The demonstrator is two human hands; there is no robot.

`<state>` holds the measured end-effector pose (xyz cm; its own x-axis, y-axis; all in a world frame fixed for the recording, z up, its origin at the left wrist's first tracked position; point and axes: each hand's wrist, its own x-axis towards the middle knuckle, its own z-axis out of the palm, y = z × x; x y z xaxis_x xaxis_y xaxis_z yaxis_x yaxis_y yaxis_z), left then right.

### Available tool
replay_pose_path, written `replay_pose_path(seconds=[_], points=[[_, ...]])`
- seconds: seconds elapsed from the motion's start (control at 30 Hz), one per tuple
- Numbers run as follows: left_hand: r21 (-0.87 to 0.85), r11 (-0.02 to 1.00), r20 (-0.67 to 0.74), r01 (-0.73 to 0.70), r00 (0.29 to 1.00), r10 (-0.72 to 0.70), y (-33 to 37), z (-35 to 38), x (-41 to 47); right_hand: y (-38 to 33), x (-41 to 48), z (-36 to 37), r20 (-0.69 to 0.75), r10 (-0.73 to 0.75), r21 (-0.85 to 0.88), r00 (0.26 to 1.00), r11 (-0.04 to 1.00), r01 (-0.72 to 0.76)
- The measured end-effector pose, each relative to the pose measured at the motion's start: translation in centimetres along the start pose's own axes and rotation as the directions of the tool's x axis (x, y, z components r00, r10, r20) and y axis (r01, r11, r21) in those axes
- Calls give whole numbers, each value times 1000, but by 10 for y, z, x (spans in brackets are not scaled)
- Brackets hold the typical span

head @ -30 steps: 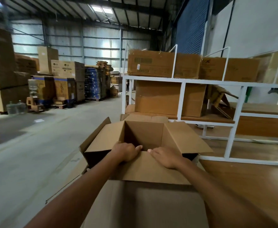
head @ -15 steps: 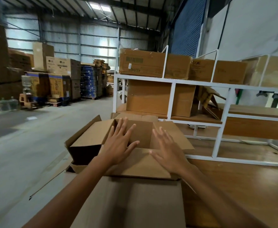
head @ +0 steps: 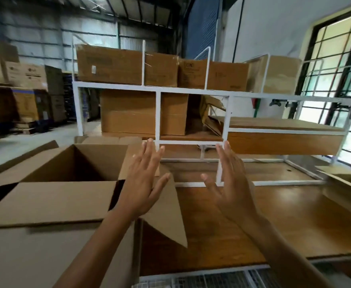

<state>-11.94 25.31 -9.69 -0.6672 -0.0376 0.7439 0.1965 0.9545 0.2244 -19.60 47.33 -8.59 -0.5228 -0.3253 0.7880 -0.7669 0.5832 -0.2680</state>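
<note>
Open cardboard box (head: 52,202) sits at the left end of the table (head: 274,221), all top flaps folded out and the opening facing up. The left edge is cut by the frame, so its long axis can't be called.

Left hand (head: 143,183) is raised, fingers straight and spread, holding nothing. It sits in front of the box's right flap (head: 168,217) in view; can't tell if it touches.

Right hand (head: 230,183) is also flat and spread, holding nothing, over bare table, well apart from the box. Palms roughly face each other, with a gap between them.

Key relation: the box opening lies at about 10 o'clock from the left hand and 9 o'clock from the right hand. The left hand is clearly nearer, with the right flap directly under or behind it.

White rack (head: 158,115) stands at 12 o'clock past both hands, with closed cartons (head: 108,67) on it.

Judgement: closing the right flap is the left hand's job, sweeping toward 9 o'clock; the right hand would have to cross over.
</note>
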Motion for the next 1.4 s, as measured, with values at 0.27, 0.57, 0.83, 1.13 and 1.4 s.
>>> replay_pose_path(seconds=[0.27, 0.57, 0.83, 1.13, 1.4], points=[[-185, 974, -46, -128, 992, 121, 117, 94, 80, 133, -23, -84, -43, 157, -169, 987, 972, -162], [-354, 888, -46, -292, 954, 296, 211, 241, 166, 268, -20, -136, -91, 287, -332, 954, 894, -300], [-494, 803, 19, -335, 919, 395, 285, 394, 262, 415, -2, -172, -164, 443, -458, 881, 757, -466], [-606, 693, 28, -390, 860, 509, 397, 530, 336, 547, -2, -244, -323, 527, -476, 786, 627, -616], [-708, 649, 70, -278, 887, 457, 513, 633, 354, 690, -40, -308, -376, 540, -450, 753, 604, -658]])
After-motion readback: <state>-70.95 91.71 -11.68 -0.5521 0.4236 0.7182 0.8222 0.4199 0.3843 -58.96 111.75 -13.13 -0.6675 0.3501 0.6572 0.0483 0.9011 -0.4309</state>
